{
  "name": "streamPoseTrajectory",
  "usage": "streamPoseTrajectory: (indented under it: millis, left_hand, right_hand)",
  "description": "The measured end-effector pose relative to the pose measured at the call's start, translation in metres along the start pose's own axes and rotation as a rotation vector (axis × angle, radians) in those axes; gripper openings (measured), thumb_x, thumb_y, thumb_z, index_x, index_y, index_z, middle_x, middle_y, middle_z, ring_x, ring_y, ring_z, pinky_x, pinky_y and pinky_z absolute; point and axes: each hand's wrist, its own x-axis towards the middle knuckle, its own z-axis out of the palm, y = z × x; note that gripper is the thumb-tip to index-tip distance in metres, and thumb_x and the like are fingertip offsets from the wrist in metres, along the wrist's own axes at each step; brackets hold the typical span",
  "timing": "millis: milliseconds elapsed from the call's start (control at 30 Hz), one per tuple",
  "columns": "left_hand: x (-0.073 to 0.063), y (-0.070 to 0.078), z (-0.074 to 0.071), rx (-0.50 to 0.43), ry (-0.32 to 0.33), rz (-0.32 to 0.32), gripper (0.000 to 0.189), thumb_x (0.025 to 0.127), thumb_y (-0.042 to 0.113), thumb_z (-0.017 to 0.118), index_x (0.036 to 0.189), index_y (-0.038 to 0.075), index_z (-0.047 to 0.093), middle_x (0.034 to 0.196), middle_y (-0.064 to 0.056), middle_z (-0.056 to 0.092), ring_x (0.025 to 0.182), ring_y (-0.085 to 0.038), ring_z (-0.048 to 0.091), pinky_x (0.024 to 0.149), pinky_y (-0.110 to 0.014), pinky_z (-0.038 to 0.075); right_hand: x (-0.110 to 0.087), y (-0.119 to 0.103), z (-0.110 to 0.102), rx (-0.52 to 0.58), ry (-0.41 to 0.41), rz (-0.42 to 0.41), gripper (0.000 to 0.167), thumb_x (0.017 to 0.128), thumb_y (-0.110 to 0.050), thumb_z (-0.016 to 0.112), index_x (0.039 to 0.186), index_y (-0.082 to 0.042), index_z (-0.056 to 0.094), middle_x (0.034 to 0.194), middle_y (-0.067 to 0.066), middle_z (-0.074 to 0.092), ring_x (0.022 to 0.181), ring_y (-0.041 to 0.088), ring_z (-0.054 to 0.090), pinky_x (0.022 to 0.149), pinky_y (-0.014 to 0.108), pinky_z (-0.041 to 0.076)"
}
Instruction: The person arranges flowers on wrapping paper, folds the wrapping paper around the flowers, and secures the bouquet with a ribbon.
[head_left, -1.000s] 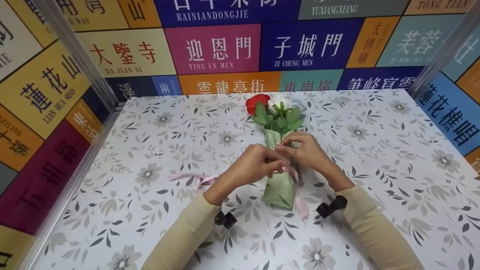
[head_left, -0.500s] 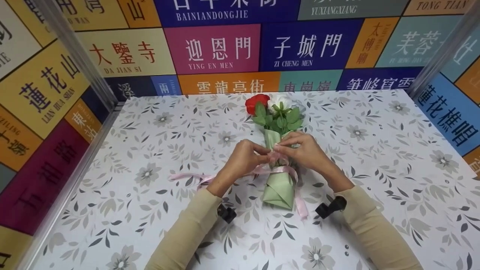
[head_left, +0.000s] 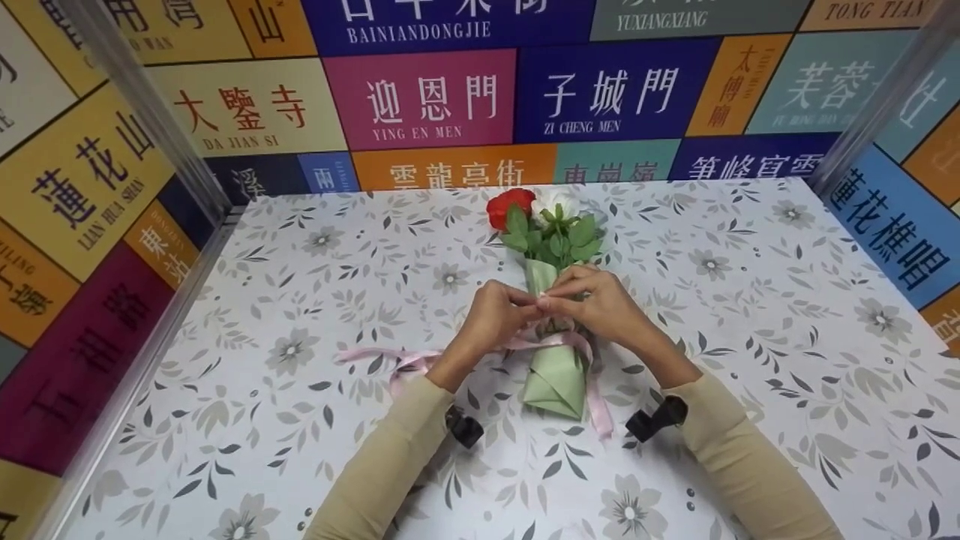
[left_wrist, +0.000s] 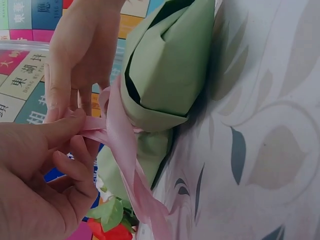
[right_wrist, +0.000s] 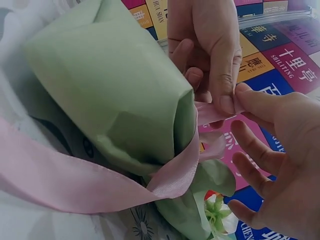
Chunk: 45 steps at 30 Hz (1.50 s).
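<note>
A small bouquet lies on the table, its stems in pale green wrapping paper [head_left: 555, 379], with a red rose [head_left: 510, 208] and a white rose [head_left: 555, 208] at the far end. Pink ribbon [right_wrist: 175, 172] passes around the wrapped stems. My left hand [head_left: 491, 315] pinches a part of the ribbon between thumb and forefinger above the paper. Fingertips meeting the left ones, my right hand [head_left: 604, 304] pinches the ribbon too. In the right wrist view, the right hand's other fingers [right_wrist: 252, 180] are spread apart.
One ribbon tail [head_left: 390, 356] trails left over the floral tablecloth [head_left: 300, 450]; another tail [head_left: 598, 405] hangs to the right of the wrapping. Panels with printed place names [head_left: 420, 97] stand behind and at both sides of the table.
The left hand has drawn back left from over the wrapping, uncovering the ribbon band around it. The right hand has shifted slightly left, and the fingertips of both hands now meet.
</note>
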Motion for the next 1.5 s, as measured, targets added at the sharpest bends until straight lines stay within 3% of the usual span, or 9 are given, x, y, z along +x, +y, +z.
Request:
streamPoseTrajectory:
  millis: [133,233,367,467,667,833,1000,1167,1500]
  left_hand:
    - [-0.001,-0.004,-0.001,-0.006,0.003,0.004,0.013,0.088,0.017,0.078,0.097,0.008,0.08,0.092,-0.012,0.078,0.067,-0.007,0.065,0.06,-0.015,0.049]
    - [-0.002,-0.005,-0.001,-0.035,-0.01,-0.022,0.014,0.088,0.019,0.078,0.098,0.009,0.08,0.091,-0.011,0.078,0.065,-0.007,0.065,0.057,-0.016,0.048]
    - [-0.001,-0.002,-0.003,-0.085,-0.032,-0.085,0.013,0.086,0.017,0.079,0.098,0.011,0.081,0.092,-0.009,0.079,0.063,-0.007,0.061,0.052,-0.016,0.044]
    - [0.001,0.0,-0.003,-0.1,-0.035,-0.105,0.011,0.087,0.014,0.078,0.096,0.009,0.081,0.089,-0.01,0.079,0.061,-0.007,0.062,0.049,-0.016,0.042]
    - [0.002,0.0,-0.005,-0.104,-0.032,-0.105,0.012,0.087,0.012,0.078,0.096,0.005,0.081,0.084,-0.014,0.078,0.059,-0.007,0.064,0.047,-0.016,0.044]
    - [0.003,-0.002,-0.008,-0.122,-0.045,-0.096,0.013,0.087,0.009,0.077,0.098,0.003,0.08,0.086,-0.014,0.078,0.06,-0.008,0.066,0.052,-0.017,0.05]
    - [0.002,-0.004,-0.016,-0.114,-0.072,-0.089,0.012,0.089,0.007,0.075,0.099,0.002,0.079,0.088,-0.015,0.078,0.061,-0.01,0.069,0.055,-0.022,0.055]
    - [0.002,-0.006,-0.025,-0.069,-0.079,-0.111,0.01,0.089,0.005,0.073,0.097,0.001,0.078,0.089,-0.016,0.078,0.062,-0.01,0.068,0.057,-0.024,0.056]
    - [0.002,-0.012,-0.033,-0.032,-0.074,-0.111,0.007,0.089,0.008,0.074,0.089,0.001,0.076,0.085,-0.017,0.076,0.06,-0.011,0.063,0.051,-0.017,0.045]
  right_hand:
    - [0.0,-0.005,-0.001,-0.034,-0.035,0.022,0.018,0.085,-0.019,0.08,0.099,-0.008,0.081,0.103,0.011,0.072,0.102,0.019,0.057,0.093,0.039,0.045]
    - [-0.001,-0.011,-0.01,-0.116,-0.086,0.093,0.019,0.089,-0.024,0.077,0.1,-0.009,0.078,0.101,0.008,0.071,0.099,0.022,0.061,0.09,0.043,0.049]
    - [-0.005,-0.019,-0.034,-0.276,-0.33,0.26,0.022,0.092,-0.031,0.072,0.088,-0.01,0.072,0.081,0.002,0.067,0.074,0.016,0.059,0.067,0.031,0.049]
    - [-0.009,-0.019,-0.047,-0.37,-0.528,0.345,0.029,0.091,-0.037,0.072,0.089,-0.009,0.073,0.079,0.001,0.069,0.068,0.011,0.056,0.06,0.026,0.046]
    - [-0.009,-0.01,-0.042,-0.359,-0.683,0.342,0.032,0.09,-0.038,0.072,0.096,-0.006,0.076,0.086,0.008,0.076,0.07,0.011,0.064,0.064,0.027,0.052]
    - [-0.008,-0.004,-0.036,-0.283,-0.722,0.293,0.022,0.09,-0.025,0.074,0.091,-0.003,0.076,0.081,0.009,0.075,0.067,0.009,0.062,0.062,0.026,0.051]
    - [-0.012,-0.004,-0.041,-0.32,-0.74,0.259,0.02,0.088,-0.022,0.076,0.079,-0.004,0.075,0.065,-0.005,0.063,0.06,0.005,0.05,0.055,0.021,0.04]
    - [-0.024,-0.004,-0.058,-0.379,-0.79,0.288,0.022,0.086,-0.022,0.077,0.072,-0.006,0.072,0.059,-0.01,0.054,0.055,0.004,0.044,0.051,0.02,0.034]
    - [-0.057,0.016,-0.094,-0.38,-0.818,0.385,0.015,0.081,-0.023,0.08,0.073,-0.011,0.075,0.06,-0.012,0.055,0.056,0.002,0.042,0.05,0.018,0.03]
